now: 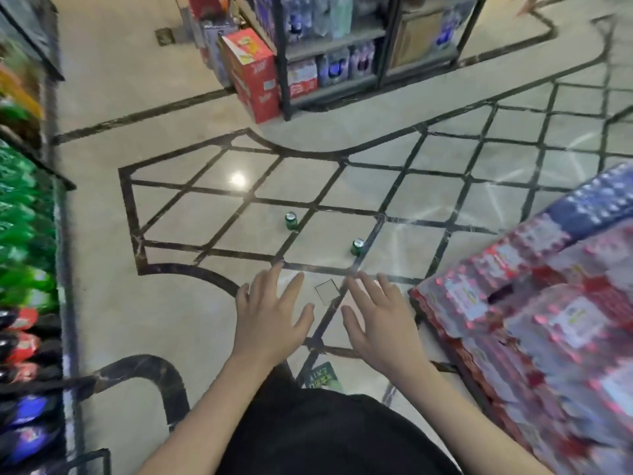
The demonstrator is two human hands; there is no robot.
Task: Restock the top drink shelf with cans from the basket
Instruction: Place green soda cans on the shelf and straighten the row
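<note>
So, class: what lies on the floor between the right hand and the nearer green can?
In the head view, only bare floor, crossed by a dark inlay line, lies between the right hand and the nearer green can.

Both hands are stretched forward over the polished floor (178,313), palms down, fingers spread and straight, holding nothing. The left hand (270,313) and right hand (378,320) lie side by side, apart. Ahead of the left hand stands a green can (291,220) on the floor; a second green can (357,247) stands ahead of the right hand, nearer to it. To the right of the right hand lie wrapped packs of red bottles (534,323). Far left of the left hand runs a shelf of blurred drink bottles (20,234). Well beyond both hands stands a red carton (253,75) beside a dark rack (387,46)
</note>
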